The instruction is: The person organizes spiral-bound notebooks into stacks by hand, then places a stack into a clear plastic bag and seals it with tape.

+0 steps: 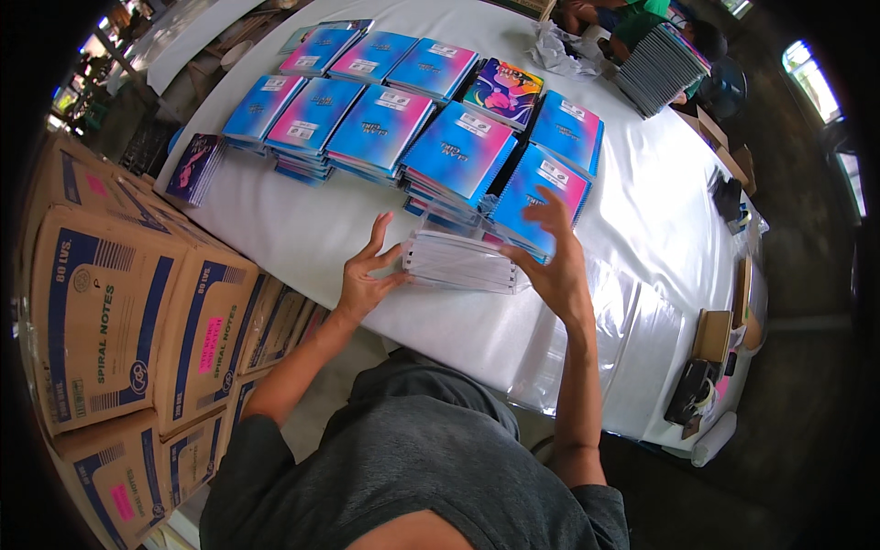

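Observation:
A bundle of notebooks (458, 260) lies near the table's front edge, its white page edges toward me and clear plastic around it. My left hand (365, 275) has its thumb and a lower finger pinched at the bundle's left end, with the index finger raised apart. At the right end, my right hand (557, 264) touches the plastic with its thumb; its other fingers are spread upward and slightly blurred. Just beyond stand stacks of blue-and-pink spiral notebooks (463, 151). One more such notebook stack (541, 197) lies close behind my right fingers.
A white-covered table (642, 238) spreads before me, with a dark purple notebook stack (195, 170) at its left edge. Cardboard cartons (110, 312) are piled at left. A tape dispenser (692, 392) sits far right. Across the table, a person (632, 27) is beside a tall notebook stack (662, 69).

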Demonstrator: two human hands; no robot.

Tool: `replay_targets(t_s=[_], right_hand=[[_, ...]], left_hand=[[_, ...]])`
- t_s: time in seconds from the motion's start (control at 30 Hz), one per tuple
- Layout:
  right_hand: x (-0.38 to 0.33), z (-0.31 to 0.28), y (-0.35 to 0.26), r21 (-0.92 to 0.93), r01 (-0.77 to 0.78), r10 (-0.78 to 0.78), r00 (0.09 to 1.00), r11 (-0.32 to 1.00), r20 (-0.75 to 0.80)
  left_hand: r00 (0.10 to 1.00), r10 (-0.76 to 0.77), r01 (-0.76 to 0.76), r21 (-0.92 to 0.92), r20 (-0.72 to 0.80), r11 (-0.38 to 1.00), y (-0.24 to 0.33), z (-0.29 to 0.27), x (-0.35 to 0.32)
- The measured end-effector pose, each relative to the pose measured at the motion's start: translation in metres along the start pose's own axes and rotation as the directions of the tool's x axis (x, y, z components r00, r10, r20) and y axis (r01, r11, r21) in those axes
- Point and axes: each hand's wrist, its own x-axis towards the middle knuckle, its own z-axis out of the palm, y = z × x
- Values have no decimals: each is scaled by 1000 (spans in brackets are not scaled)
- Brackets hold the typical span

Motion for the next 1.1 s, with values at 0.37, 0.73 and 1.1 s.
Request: replay_targets(t_s=[0.37, 0.73, 1.1], right_hand=[[-68, -28, 85, 89, 91, -95, 994, 992, 47], [-76, 37, 87, 258, 82, -81, 997, 963, -15], [-78, 63, 84, 233, 70, -61, 997, 970, -45]], left_hand=[[933, 131, -235, 291, 335, 927, 20, -13, 25], [968, 72, -128, 228, 239, 965, 20, -13, 24], [948, 111, -188, 245, 298, 951, 15, -13, 22]])
